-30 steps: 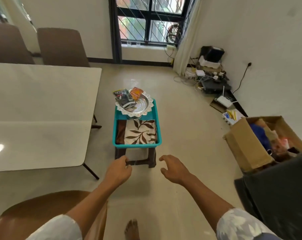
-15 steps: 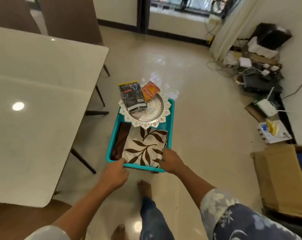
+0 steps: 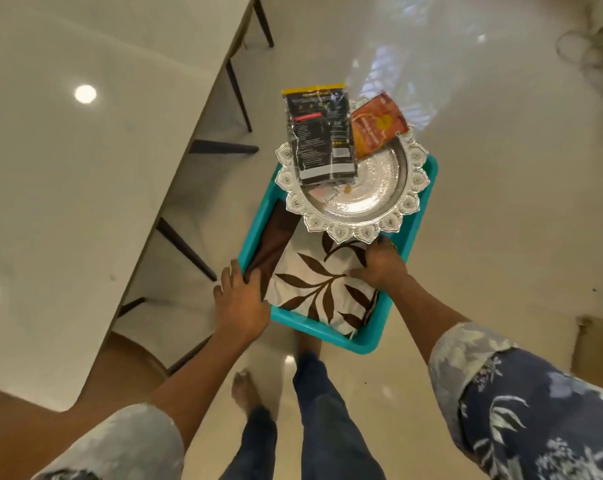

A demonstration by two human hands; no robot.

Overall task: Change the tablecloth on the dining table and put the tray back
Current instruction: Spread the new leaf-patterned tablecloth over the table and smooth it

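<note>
A teal basket (image 3: 418, 216) stands on the floor beside the bare white dining table (image 3: 85, 188). In it lies a folded tablecloth (image 3: 314, 285), white with brown leaves. A silver scalloped tray (image 3: 372, 192) rests across the basket's far end and carries a black packet (image 3: 319, 133) and an orange packet (image 3: 376, 124). My left hand (image 3: 239, 299) straddles the basket's left rim, with its thumb on the cloth's brown edge and its fingers outside. My right hand (image 3: 379, 265) presses on the cloth's right side just below the tray, fingers curled into the fabric.
Dark table legs (image 3: 186, 249) stand just left of the basket. A brown chair seat (image 3: 120, 368) sits under the table's near corner. My legs and a bare foot (image 3: 246, 389) are right behind the basket. A cardboard box (image 3: 597, 337) edges in at the right.
I have stepped up to the basket and now look straight down on it. Both hands went from its near rim onto it, the left to the left rim, the right onto the cloth.
</note>
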